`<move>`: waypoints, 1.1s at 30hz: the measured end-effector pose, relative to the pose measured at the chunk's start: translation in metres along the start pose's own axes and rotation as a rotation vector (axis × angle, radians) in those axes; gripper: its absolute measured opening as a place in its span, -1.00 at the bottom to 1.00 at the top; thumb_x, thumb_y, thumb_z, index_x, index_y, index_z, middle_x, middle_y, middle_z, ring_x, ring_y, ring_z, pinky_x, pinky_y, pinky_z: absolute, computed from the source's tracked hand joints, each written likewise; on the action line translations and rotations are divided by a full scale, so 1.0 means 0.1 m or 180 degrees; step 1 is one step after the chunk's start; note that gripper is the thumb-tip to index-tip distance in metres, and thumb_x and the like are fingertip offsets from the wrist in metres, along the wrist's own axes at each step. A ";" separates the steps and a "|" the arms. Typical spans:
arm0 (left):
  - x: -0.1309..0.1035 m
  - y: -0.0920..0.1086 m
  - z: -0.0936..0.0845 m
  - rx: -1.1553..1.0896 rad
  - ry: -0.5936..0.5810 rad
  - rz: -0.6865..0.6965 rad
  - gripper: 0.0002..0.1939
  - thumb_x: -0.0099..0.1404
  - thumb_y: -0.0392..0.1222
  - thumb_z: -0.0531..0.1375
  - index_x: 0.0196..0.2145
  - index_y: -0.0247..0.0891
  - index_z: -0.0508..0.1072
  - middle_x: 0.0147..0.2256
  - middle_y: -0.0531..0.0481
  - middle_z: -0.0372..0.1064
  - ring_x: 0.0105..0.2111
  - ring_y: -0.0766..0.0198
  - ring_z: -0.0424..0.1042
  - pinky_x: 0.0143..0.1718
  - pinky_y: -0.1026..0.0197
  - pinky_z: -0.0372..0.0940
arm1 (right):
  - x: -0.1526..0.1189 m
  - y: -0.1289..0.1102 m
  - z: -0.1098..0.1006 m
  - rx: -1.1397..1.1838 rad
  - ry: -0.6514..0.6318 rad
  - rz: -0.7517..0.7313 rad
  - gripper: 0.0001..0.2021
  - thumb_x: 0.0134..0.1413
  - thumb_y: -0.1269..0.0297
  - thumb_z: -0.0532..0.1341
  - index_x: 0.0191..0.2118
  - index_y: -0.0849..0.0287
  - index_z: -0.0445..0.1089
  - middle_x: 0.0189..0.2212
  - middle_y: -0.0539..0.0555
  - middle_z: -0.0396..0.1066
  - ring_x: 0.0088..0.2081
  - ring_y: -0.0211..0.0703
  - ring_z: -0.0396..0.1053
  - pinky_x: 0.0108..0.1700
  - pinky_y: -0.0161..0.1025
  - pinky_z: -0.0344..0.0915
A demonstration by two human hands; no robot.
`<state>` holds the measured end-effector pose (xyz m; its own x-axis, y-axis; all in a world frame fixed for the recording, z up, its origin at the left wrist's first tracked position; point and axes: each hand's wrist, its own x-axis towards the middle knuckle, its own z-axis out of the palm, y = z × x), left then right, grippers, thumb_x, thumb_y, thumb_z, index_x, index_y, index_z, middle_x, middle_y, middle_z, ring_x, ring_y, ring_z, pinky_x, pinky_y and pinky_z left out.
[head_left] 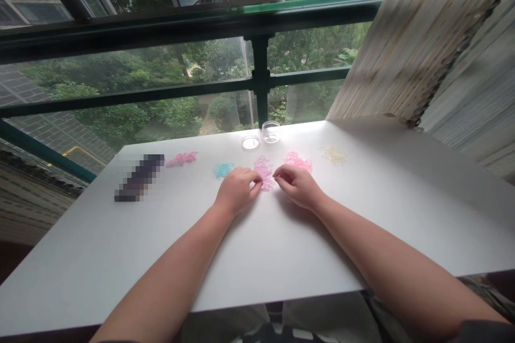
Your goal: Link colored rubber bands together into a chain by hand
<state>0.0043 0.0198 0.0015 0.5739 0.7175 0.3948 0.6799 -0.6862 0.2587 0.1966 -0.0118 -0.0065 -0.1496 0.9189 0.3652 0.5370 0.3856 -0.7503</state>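
Flanking the lilac pile (264, 166): left hand (238, 190) and right hand (298, 186), apart from each other, fingers curled; can't tell if either grips anything. Teal pile (222, 170) just beyond left hand, pink pile (298, 161) just beyond right, yellow pile (333, 155) farther right. Lid (250, 143), jar (271, 133) beyond both, on counter (257, 257).

We can pass right of our right hand (298, 186); a pink pile (296, 159) blocks just beyond. A teal pile (222, 170) flanks our left hand (238, 191).
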 end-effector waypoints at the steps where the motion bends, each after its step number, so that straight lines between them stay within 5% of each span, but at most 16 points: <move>1: 0.00 0.01 0.00 0.0031 -0.0019 -0.0033 -0.87 0.21 -0.23 0.11 -0.38 -0.22 0.47 -0.39 -0.01 0.43 -0.34 0.21 0.34 -0.25 0.16 0.21 | 0.00 0.00 0.00 -0.0012 -0.0006 0.0022 -0.90 0.00 0.41 0.10 -0.37 0.19 0.36 -0.63 -0.09 0.22 -0.57 -0.34 0.14 -0.48 -0.37 0.10; 33: 0.01 -0.06 0.06 -0.0053 -0.0081 -0.0004 -0.75 0.24 -0.27 0.09 -0.18 -0.15 0.51 -0.27 -0.03 0.43 -0.25 0.17 0.32 -0.16 0.11 0.25 | 0.03 0.08 0.01 0.0050 0.0002 0.0231 -0.83 0.02 0.42 0.04 -0.30 0.17 0.35 -0.59 -0.07 0.29 -0.55 -0.31 0.20 -0.44 -0.34 0.14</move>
<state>0.0035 0.0260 -0.0053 0.5846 0.7209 0.3721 0.6730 -0.6871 0.2739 0.1995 -0.0060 -0.0124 -0.1103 0.9444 0.3098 0.5333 0.3193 -0.7834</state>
